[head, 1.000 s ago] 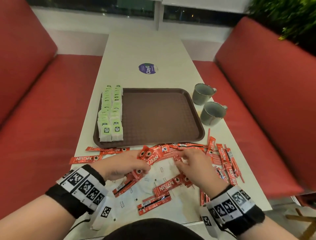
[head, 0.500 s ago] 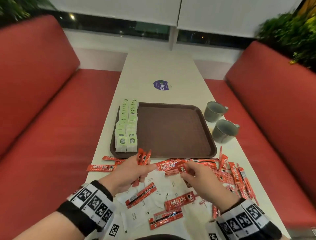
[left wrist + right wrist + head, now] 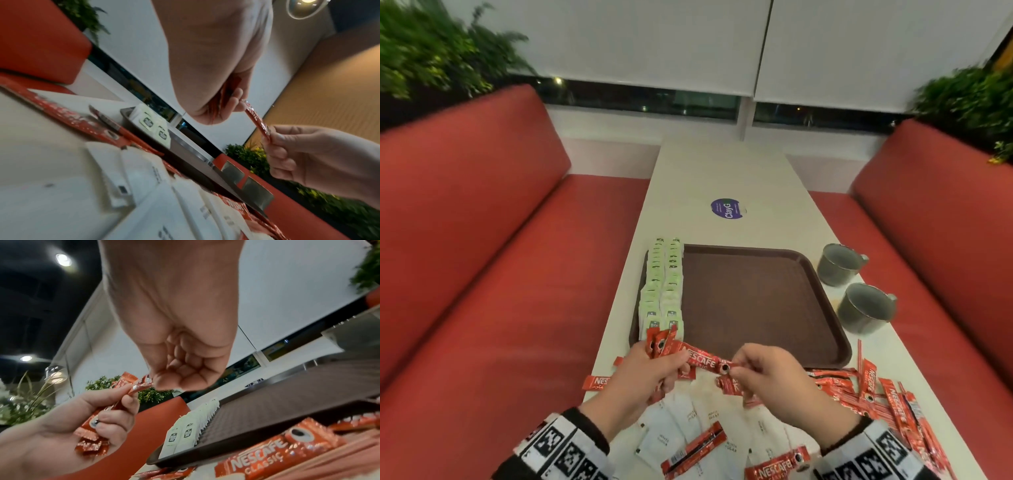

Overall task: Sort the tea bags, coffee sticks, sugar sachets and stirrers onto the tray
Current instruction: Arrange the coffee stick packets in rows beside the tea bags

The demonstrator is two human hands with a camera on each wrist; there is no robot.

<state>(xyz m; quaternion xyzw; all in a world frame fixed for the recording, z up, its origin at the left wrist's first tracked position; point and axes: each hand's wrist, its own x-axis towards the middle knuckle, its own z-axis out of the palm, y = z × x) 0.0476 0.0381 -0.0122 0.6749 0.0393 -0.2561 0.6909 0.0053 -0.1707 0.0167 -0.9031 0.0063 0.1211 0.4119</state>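
Note:
My left hand grips a small bundle of red coffee sticks just above the near left corner of the brown tray. One more coffee stick spans the gap between my hands, and my right hand pinches its right end. The right wrist view shows the bundle lying under the left hand's curled fingers. Green-and-white tea bags stand in two rows along the tray's left side. White sugar sachets lie on the table under my hands. Loose coffee sticks lie scattered to the right.
Two grey mugs stand on the table right of the tray. A purple round sticker lies beyond the tray. Red benches flank the narrow white table. Most of the tray floor is bare.
Both hands have risen off the pile. The left hand's bundle of sticks came up to the tray's near edge, and the right hand lifted one stick over to it. The head view tilted upward.

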